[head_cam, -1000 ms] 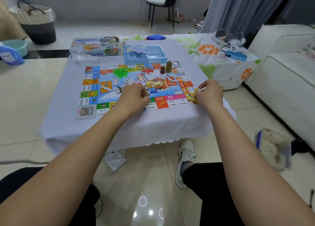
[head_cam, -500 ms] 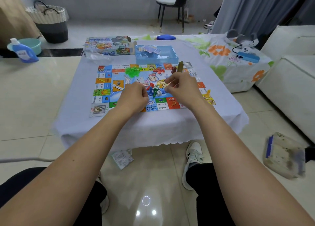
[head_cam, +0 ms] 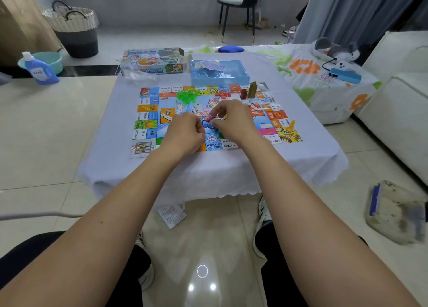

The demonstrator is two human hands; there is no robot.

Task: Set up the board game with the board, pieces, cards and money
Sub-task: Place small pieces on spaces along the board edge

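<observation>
Pinching red piece point(head_cam: 210, 117): right hand point(head_cam: 234, 119) | left hand point(head_cam: 185, 134) curled, contents hidden | risk: piece slips (tiny), scattering green houses point(head_cam: 185, 96) on board point(head_cam: 148, 121)

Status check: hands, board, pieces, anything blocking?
Right hand pinches a red piece over board centre. Left hand curled beside it, contents hidden. Green pieces piled at the far edge. Nothing blocking.

glossy cream tile floor point(head_cam: 53, 130), grey curtain point(head_cam: 352, 7), white sofa point(head_cam: 403, 93), chair point(head_cam: 240, 3) by wall.
</observation>
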